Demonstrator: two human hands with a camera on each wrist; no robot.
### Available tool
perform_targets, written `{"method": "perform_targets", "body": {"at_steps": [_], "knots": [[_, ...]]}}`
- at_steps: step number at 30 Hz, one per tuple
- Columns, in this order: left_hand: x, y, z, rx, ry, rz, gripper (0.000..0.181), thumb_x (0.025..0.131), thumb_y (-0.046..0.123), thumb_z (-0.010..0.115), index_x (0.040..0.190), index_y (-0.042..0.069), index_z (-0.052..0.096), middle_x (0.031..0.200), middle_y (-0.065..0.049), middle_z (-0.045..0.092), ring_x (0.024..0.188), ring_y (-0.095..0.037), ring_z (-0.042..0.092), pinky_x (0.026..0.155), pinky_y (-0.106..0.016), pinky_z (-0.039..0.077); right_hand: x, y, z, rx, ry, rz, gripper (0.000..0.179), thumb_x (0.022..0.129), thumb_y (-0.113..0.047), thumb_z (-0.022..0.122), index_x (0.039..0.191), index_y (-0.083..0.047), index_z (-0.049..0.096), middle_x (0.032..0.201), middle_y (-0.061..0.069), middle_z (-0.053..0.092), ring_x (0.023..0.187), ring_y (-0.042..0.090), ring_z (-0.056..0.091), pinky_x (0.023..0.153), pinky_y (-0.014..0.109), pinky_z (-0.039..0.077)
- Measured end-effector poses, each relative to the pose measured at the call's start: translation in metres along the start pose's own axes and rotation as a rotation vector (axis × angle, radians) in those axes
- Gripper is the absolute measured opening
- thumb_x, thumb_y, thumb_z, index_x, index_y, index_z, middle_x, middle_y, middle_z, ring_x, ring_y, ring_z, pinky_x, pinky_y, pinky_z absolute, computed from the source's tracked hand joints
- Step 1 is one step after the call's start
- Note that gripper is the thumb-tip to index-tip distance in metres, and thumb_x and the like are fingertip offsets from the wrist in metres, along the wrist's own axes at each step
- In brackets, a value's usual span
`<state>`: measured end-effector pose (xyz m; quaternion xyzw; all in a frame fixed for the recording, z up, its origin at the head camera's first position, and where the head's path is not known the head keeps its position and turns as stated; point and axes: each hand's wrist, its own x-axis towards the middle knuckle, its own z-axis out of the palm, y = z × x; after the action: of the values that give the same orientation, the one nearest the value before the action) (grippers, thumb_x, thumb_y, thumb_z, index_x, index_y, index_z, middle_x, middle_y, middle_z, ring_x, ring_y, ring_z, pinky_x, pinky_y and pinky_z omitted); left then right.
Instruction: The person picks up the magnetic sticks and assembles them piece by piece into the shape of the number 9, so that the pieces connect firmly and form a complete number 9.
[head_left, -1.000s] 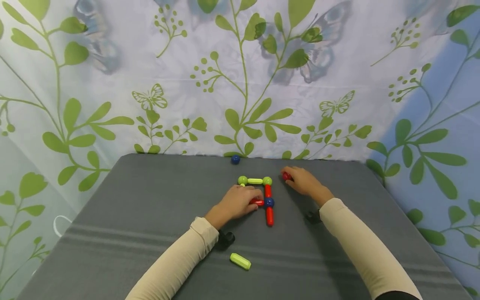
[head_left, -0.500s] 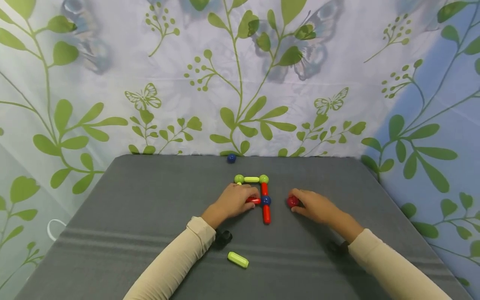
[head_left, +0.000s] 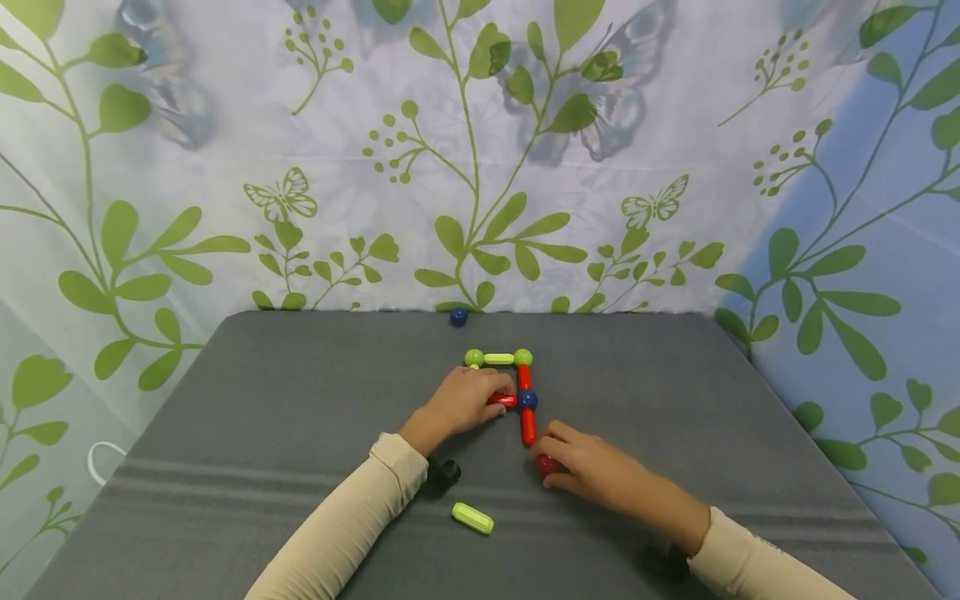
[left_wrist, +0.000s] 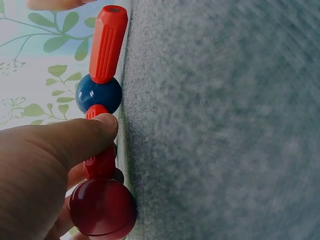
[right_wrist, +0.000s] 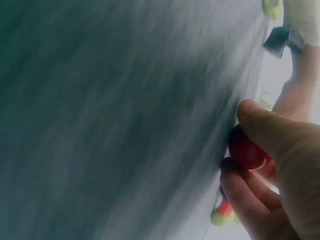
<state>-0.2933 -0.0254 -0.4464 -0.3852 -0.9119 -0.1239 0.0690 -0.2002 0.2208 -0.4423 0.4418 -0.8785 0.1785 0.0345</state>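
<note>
My left hand [head_left: 459,402] pinches a red rod [left_wrist: 100,164] between thumb and fingers. One end of that rod joins a blue ball [head_left: 528,400]; at its other end sits a red ball [left_wrist: 102,207], hidden by the hand in the head view. From the blue ball, one red rod [head_left: 524,377] runs back to a green ball [head_left: 522,357], and another red rod [head_left: 529,427] points toward me. A green rod [head_left: 498,359] links that green ball to a second green ball [head_left: 474,357]. My right hand [head_left: 596,468] grips a separate red ball [head_left: 548,464] just in front of the near rod's free end.
A loose green rod [head_left: 472,518] lies on the grey table [head_left: 315,375] near the front. Another blue ball [head_left: 458,317] rests at the back edge, by a leaf-patterned curtain [head_left: 337,208].
My right hand has brought the red ball from the back right toward me and leftward, to the near red rod's end. The left hand keeps its hold; the view has shifted slightly.
</note>
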Motion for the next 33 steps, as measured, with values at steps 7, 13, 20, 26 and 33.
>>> {"method": "perform_targets", "body": {"at_steps": [7,13,20,26,33], "knots": [[-0.001,0.001,0.003,0.001,0.001,-0.004,0.020,0.093,0.030,0.076,0.111,0.024,0.070,0.099,0.007,0.068,0.086,-0.009,0.060,0.083,-0.038,0.048,0.011,-0.004,0.010,-0.017,0.068,-0.078,0.035,0.080,-0.021,0.088,0.107,-0.018,0.067,0.104,-0.010,0.052,0.084,0.003,0.054,0.071,0.022,0.049],[-0.003,0.001,0.001,-0.008,-0.008,-0.009,0.019,0.093,0.029,0.076,0.111,0.023,0.070,0.101,0.007,0.067,0.089,-0.010,0.060,0.086,-0.040,0.048,0.015,-0.001,0.012,-0.008,0.113,-0.092,0.035,0.078,-0.018,0.089,0.107,-0.017,0.070,0.104,-0.008,0.049,0.078,0.006,0.055,0.067,0.019,0.047],[-0.002,-0.002,0.001,-0.024,0.030,0.024,0.019,0.093,0.027,0.076,0.109,0.020,0.071,0.098,0.005,0.068,0.084,-0.010,0.060,0.080,-0.035,0.049,0.016,0.001,0.010,-0.030,0.102,-0.074,0.035,0.080,-0.020,0.088,0.109,-0.017,0.069,0.104,-0.008,0.049,0.077,0.008,0.057,0.066,0.021,0.049],[-0.001,-0.001,0.000,-0.010,0.009,0.013,0.021,0.093,0.027,0.076,0.112,0.022,0.070,0.100,0.005,0.068,0.088,-0.010,0.060,0.086,-0.040,0.048,0.017,0.003,0.009,-0.015,0.094,-0.084,0.035,0.080,-0.019,0.088,0.110,-0.017,0.069,0.105,-0.008,0.050,0.078,0.008,0.057,0.067,0.021,0.049],[-0.002,-0.001,0.000,-0.012,0.008,0.002,0.021,0.093,0.027,0.076,0.112,0.022,0.070,0.100,0.005,0.068,0.090,-0.011,0.061,0.089,-0.043,0.047,0.018,0.006,0.008,-0.001,0.084,-0.080,0.035,0.081,-0.018,0.087,0.111,-0.017,0.069,0.105,-0.008,0.050,0.079,0.007,0.057,0.067,0.021,0.049]]}}
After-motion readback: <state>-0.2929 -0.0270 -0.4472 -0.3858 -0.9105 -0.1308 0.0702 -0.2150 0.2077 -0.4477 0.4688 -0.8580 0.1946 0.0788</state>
